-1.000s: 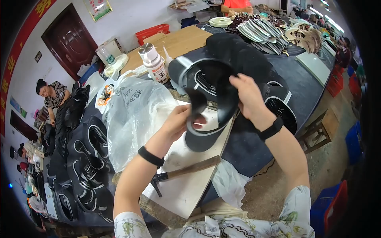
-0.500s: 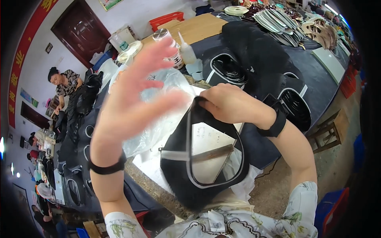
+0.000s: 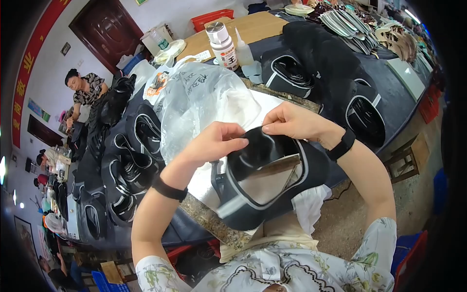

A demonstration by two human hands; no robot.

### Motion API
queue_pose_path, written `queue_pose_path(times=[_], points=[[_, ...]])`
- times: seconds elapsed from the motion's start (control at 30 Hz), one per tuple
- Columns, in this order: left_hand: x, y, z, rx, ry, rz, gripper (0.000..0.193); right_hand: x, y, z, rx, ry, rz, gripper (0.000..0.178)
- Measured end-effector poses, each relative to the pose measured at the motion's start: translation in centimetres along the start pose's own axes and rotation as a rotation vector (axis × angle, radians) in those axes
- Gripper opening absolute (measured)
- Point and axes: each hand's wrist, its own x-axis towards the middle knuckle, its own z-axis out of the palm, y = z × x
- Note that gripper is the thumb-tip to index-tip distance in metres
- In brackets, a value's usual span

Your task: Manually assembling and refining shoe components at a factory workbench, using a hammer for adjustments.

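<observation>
A black looped piece with grey piping, shaped like a shoe upper (image 3: pixel 265 209), hangs between my hands close in front of me. At its far edge my left hand (image 3: pixel 214 141) pinches the rim between thumb and fingers. A short way to the right, my right hand (image 3: pixel 299 121) pinches the same rim. The glossy black inner side shows below my fingertips. Through its opening I see a white board (image 3: pixel 199 182) and a brown strip. Under the board is a speckled stone slab (image 3: pixel 221 231), partly hidden by the piece.
A clear plastic bag (image 3: pixel 192 104) lies beyond my left hand. Behind it stand a white bottle (image 3: pixel 224 51) and a squeeze bottle (image 3: pixel 244 53). Nested black pieces (image 3: pixel 131 168) line the left; more (image 3: pixel 365 121) lie at right. A person (image 3: pixel 87 92) works at the far left.
My left hand has come down from above the table and now pinches the rim. The black piece has turned and tilted, its grey band swinging lower. My right hand keeps its pinch.
</observation>
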Motion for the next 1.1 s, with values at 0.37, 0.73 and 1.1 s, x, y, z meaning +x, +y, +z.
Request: queue_pose_path(times=[0.37, 0.73, 1.1], points=[[-2.2, 0.1, 0.1, -0.119, 0.048, 0.017, 0.009, 0.6, -0.7, 2.5, -0.092, 0.111, -0.210, 0.019], [-2.2, -0.8, -0.2, -0.176, 0.071, 0.015, 0.009, 0.4, -0.9, 3.2, -0.100, 0.092, -0.206, 0.020], [-0.6, -0.7, 0.5, -0.058, 0.082, 0.034, 0.020, 0.1, -0.6, 3.2, -0.204, 0.176, -0.232, 0.019]])
